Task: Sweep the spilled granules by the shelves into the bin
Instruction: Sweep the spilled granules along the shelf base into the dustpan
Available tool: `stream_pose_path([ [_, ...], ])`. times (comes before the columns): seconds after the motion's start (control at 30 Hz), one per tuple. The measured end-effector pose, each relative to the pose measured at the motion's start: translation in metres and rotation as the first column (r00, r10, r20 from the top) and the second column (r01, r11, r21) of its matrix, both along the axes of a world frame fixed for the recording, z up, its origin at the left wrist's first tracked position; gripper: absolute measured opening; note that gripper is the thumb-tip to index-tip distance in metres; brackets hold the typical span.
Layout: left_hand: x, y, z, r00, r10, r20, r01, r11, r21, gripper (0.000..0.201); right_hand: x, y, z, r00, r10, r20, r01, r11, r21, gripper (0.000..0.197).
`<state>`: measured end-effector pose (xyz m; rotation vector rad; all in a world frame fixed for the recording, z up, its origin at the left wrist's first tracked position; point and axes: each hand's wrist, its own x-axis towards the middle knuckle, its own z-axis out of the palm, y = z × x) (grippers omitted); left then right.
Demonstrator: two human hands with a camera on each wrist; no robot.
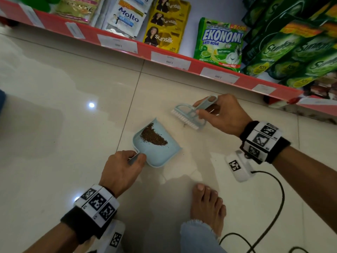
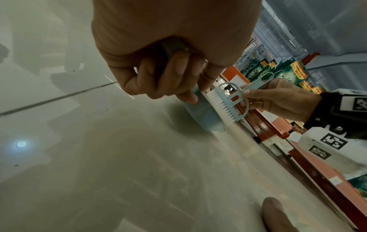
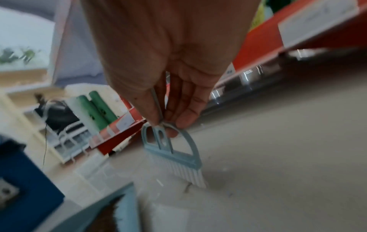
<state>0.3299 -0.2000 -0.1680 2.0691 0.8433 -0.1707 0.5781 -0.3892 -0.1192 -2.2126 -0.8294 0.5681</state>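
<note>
Shop floor [image 1: 73, 84] by red shelf [image 1: 182, 66] | left hand [image 1: 120, 170] grip pinches dustpan [image 1: 158, 154] handle, granules [image 1: 153, 136] inside | right hand [image 1: 224, 115] grip pinches brush [image 1: 187, 115], bristles touching floor

dustpan [image 1: 160, 152]: pale blue | granules [image 1: 154, 136]: dark brown | brush [image 1: 189, 115]: pale blue, white bristles | shelf edge [image 1: 127, 42]: red | floor tiles [image 1: 73, 106]: glossy cream | wristbands [image 1: 96, 205]: black-and-white checker tags
</note>
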Motion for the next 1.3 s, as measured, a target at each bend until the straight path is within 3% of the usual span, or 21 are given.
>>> stream_pose_path([
  [0.13, -0.004, 0.003, -0.003, 1.000, 0.025, 0.002, -0.025, 1.000, -0.006, 0.067, -0.017, 0.012, -0.019, 0.959, -0.127, -0.252, 0.126, 0.992, -0.021, 0.016],
  [0.23, -0.005, 0.003, -0.004, 0.998, 0.057, -0.021, -0.057, 0.998, -0.018, 0.059, -0.020, 0.013, -0.031, 0.946, -0.123, -0.301, 0.103, 0.991, -0.081, 0.015],
  [0.3, -0.005, 0.004, -0.004, 0.997, 0.066, -0.040, -0.067, 0.998, -0.020, 0.055, -0.017, 0.010, -0.035, 0.966, -0.125, -0.228, 0.100, 0.988, -0.118, 0.015],
  [0.37, -0.003, 0.003, -0.005, 0.997, 0.060, -0.047, -0.061, 0.998, -0.029, 0.055, -0.009, 0.005, -0.035, 0.989, -0.133, -0.063, 0.123, 0.983, -0.135, 0.017],
  [0.47, 0.004, -0.001, -0.005, 0.998, 0.039, -0.044, -0.041, 0.998, -0.044, 0.056, 0.005, -0.002, -0.031, 0.980, -0.161, 0.113, 0.174, 0.979, -0.110, 0.020],
  [0.57, 0.015, -0.005, -0.004, 0.999, 0.007, -0.032, -0.008, 0.999, -0.037, 0.057, 0.017, -0.008, -0.026, 0.966, -0.228, 0.124, 0.241, 0.965, -0.103, 0.019],
  [0.73, 0.036, -0.014, -0.003, 0.999, -0.046, -0.025, 0.045, 0.998, -0.032, 0.056, 0.021, -0.018, -0.010, 0.952, -0.304, -0.029, 0.305, 0.951, 0.042, 0.012],
  [0.83, 0.047, -0.019, -0.003, 0.998, -0.065, -0.016, 0.064, 0.996, -0.056, 0.057, 0.022, -0.021, 0.001, 0.943, -0.317, 0.096, 0.308, 0.946, 0.101, 0.012],
  [0.9, 0.051, -0.022, -0.003, 0.997, -0.076, -0.017, 0.075, 0.995, -0.068, 0.058, 0.021, -0.021, 0.003, 0.921, -0.240, 0.306, 0.236, 0.970, 0.051, 0.017],
  [0.97, 0.054, -0.024, -0.003, 0.996, -0.081, -0.022, 0.079, 0.994, -0.079, 0.058, 0.016, -0.019, 0.002, 0.899, -0.070, 0.433, 0.101, 0.994, -0.049, 0.023],
  [1.13, 0.055, -0.026, -0.003, 0.997, -0.076, -0.029, 0.072, 0.991, -0.110, 0.061, 0.001, -0.027, -0.009, 0.883, 0.294, 0.365, -0.173, 0.928, -0.329, 0.029],
  [1.3, 0.055, -0.025, -0.002, 0.997, -0.073, -0.032, 0.069, 0.993, -0.099, 0.061, -0.005, -0.046, -0.004, 0.837, 0.425, 0.346, -0.292, 0.880, -0.374, 0.035],
])
